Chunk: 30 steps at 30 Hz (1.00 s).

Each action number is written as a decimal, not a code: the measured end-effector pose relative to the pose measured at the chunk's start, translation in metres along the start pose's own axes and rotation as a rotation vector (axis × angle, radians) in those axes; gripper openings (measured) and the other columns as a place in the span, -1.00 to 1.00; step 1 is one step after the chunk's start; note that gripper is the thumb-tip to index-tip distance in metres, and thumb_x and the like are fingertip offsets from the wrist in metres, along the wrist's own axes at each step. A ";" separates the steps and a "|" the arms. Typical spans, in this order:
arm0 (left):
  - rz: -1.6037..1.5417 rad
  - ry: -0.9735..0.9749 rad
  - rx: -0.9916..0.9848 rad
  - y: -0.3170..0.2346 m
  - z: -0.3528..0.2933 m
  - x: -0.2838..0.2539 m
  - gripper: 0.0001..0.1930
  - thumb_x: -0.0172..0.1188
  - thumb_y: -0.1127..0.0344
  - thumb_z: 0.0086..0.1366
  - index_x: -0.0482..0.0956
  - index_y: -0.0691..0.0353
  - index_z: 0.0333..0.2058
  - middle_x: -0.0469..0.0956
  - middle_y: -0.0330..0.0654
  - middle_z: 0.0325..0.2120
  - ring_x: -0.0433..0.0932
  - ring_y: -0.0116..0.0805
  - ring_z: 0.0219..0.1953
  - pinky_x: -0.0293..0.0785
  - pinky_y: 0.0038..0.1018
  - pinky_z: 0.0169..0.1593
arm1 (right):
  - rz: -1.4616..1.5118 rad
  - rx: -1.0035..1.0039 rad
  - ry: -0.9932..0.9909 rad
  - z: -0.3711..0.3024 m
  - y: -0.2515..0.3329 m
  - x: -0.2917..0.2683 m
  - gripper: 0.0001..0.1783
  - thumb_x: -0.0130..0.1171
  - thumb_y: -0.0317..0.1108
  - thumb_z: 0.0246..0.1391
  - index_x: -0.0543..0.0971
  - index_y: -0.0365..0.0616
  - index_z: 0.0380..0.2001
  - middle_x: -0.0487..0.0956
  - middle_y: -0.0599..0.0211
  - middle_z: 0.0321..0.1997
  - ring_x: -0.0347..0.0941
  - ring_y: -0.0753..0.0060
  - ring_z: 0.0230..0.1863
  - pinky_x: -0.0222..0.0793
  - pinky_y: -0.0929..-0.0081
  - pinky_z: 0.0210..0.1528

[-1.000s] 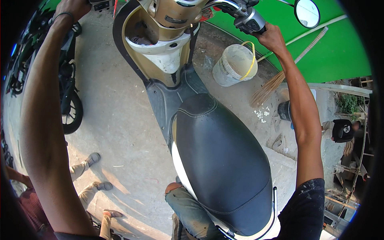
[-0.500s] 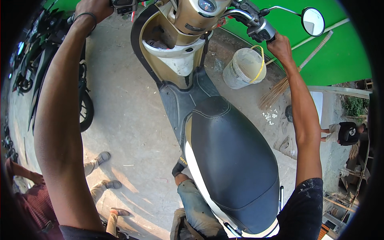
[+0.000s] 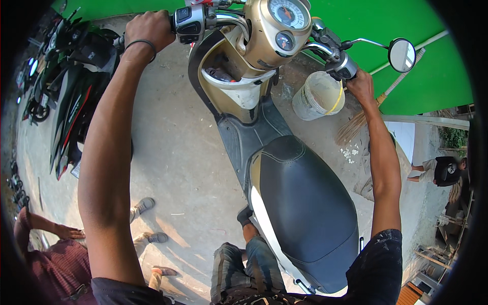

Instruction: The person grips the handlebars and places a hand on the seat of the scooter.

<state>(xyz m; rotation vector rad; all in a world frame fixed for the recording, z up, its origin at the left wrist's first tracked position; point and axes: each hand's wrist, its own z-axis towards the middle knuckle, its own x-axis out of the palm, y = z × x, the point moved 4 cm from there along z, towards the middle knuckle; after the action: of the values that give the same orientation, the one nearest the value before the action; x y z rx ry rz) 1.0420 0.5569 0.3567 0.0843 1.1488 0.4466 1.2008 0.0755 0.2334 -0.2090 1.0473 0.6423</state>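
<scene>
Gold-and-white scooter (image 3: 249, 134) held by its handlebar (image 3: 234, 20)

Fingers of the left hand (image 3: 149, 33) clamp the handlebar's left end; those of the right hand (image 3: 362, 87) wrap its right. The scooter stands on the concrete floor (image 3: 178, 152), near the edge along the green wall (image 3: 434, 84), a bucket (image 3: 309, 103) between.

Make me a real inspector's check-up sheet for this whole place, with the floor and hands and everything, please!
Surface: grey concrete floor, sunlit patches at lower left.
Job's things: gold-and-white scooter with a long black seat and a curved chrome handlebar.
Clutter: white plastic bucket with a yellow handle; brown bristle broom; small white scraps.
Hands: left hand and right hand each closed around its end of the handlebar.
Cables: nothing seen loose.
Surroundings: bright green wall; dark parked motorbikes at left; person in a dark red shirt; person in a black shirt.
</scene>
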 end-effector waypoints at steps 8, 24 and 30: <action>-0.024 -0.044 0.017 0.008 0.001 0.001 -0.65 0.23 0.25 0.03 0.60 0.16 -0.16 0.61 -0.01 -0.18 0.62 -0.05 -0.15 0.57 -0.18 -0.12 | 0.068 0.103 0.189 0.009 -0.011 0.011 -0.51 0.25 -0.46 -0.25 0.55 -0.22 -0.10 0.59 -0.14 -0.27 0.51 -0.19 -0.18 0.42 0.06 -0.16; -0.107 0.030 -0.038 -0.002 -0.001 -0.007 -0.67 0.12 0.21 0.07 0.61 0.23 -0.21 0.57 0.07 -0.19 0.58 0.00 -0.14 0.51 -0.17 -0.09 | 0.043 0.079 0.106 0.004 -0.003 -0.001 -0.55 0.36 -0.30 -0.24 0.58 -0.30 -0.22 0.58 -0.20 -0.34 0.52 -0.22 -0.26 0.43 0.10 -0.20; -0.046 0.005 -0.033 0.010 -0.010 0.003 -0.53 0.24 0.25 0.04 0.53 0.13 -0.01 0.53 -0.04 -0.02 0.56 -0.08 -0.01 0.55 -0.21 -0.04 | -0.016 0.055 0.093 0.009 0.005 0.006 -0.58 0.28 -0.41 -0.22 0.57 -0.28 -0.17 0.58 -0.17 -0.32 0.51 -0.22 -0.25 0.42 0.07 -0.20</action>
<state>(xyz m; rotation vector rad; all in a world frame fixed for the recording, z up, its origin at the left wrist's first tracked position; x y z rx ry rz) 1.0309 0.5652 0.3530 0.0283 1.1461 0.4250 1.2065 0.0857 0.2338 -0.2013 1.1503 0.5928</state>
